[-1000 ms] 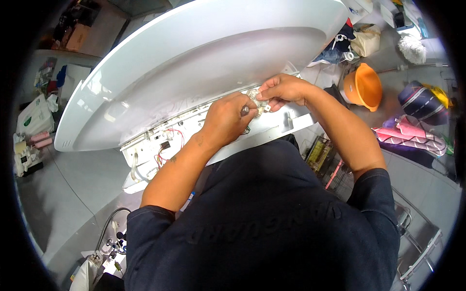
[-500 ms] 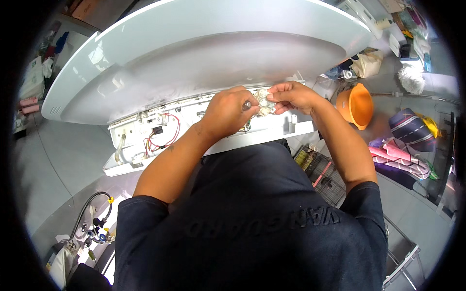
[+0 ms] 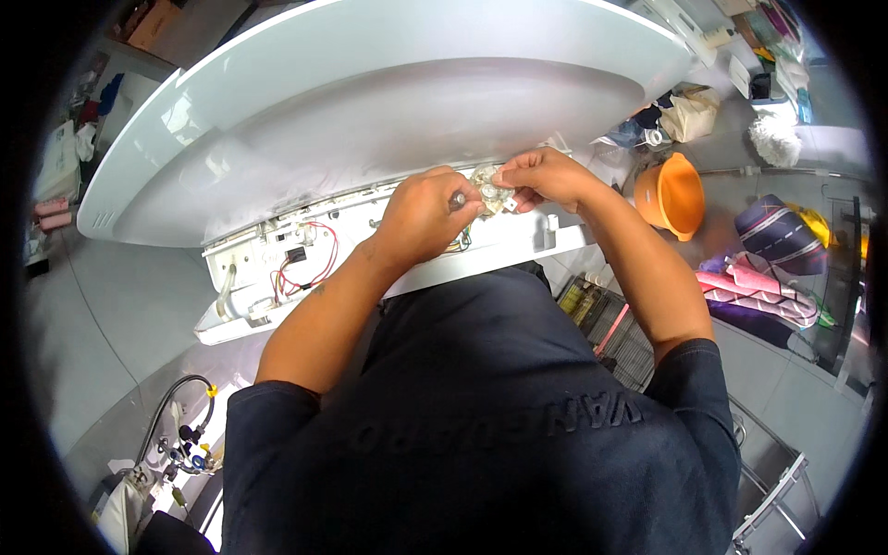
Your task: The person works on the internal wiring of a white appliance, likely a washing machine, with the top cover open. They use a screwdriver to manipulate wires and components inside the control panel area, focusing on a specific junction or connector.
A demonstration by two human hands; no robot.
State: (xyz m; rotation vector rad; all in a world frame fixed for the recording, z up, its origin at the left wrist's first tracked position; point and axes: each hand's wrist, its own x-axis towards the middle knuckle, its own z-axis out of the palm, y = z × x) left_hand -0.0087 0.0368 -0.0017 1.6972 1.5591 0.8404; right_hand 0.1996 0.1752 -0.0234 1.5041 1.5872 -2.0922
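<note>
My left hand (image 3: pixel 427 211) is closed round a slim tool, with its dark round butt end (image 3: pixel 457 199) showing; its working end is hidden. My right hand (image 3: pixel 546 178) pinches the right edge of a small whitish, translucent mechanical part (image 3: pixel 490 191). The fingertips of my left hand come against the left side of that part. Beneath both hands lies a long white appliance panel (image 3: pixel 407 285), its inner side up, with red and dark wires (image 3: pixel 324 262) and a pale hose (image 3: pixel 227 282) on its left half.
Beyond the panel rises a large, curved white appliance body (image 3: pixel 370 55). An orange bucket (image 3: pixel 680 197) stands at right, near a striped dark bundle (image 3: pixel 782 236) and pink cloth (image 3: pixel 758 287). A wire rack (image 3: pixel 629 351) is below my right forearm; hoses and fittings (image 3: pixel 190 453) lie lower left.
Both hands and the whitish part have shifted slightly left, the right hand's fingers now reaching a little further over it. The whole view has tilted slightly. Both grips stay closed.
</note>
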